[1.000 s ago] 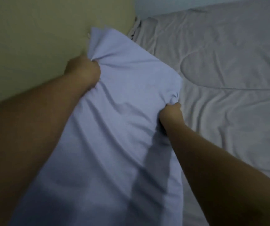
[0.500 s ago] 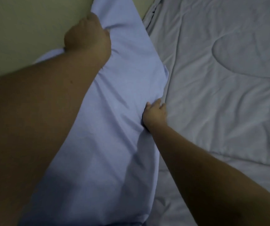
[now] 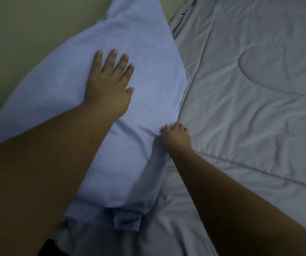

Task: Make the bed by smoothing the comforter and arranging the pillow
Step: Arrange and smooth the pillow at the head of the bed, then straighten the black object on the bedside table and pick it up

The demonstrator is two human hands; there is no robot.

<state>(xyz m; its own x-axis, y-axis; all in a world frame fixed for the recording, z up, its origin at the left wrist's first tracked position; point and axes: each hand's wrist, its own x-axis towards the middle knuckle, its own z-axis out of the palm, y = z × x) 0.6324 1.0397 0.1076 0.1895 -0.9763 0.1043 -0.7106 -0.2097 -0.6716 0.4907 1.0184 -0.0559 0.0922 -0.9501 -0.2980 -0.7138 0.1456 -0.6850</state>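
1. The pillow (image 3: 96, 111), in a pale blue case, lies along the wall (image 3: 28, 34) side of the bed, its far corner pointing toward 12 o'clock and its loose case end bunched at 6 o'clock.
2. The left hand (image 3: 109, 85) lies flat on the pillow's upper half, fingers spread and palm down, gripping nothing. The judgement is that it presses there to flatten the filling and pin the pillow against the wall.
3. The right hand (image 3: 177, 137) sits at the pillow's 3 o'clock edge, right where the blue case meets the comforter (image 3: 250, 117). Its fingers curl down onto the seam; whether they pinch fabric or only push cannot be told. Small creases fan out from it into the case, which suggests it is tucking or nudging that edge in.
4. The two hands are apart, one on top and one at the side, probably so that one steadies while the other squares the edge.
5. The grey quilted comforter covers the bed from 1 to 5 o'clock and shows shallow wrinkles throughout, so smoothing looks unfinished.
6. The folded flap of case at 6 o'clock hangs loose and likely needs tucking next.
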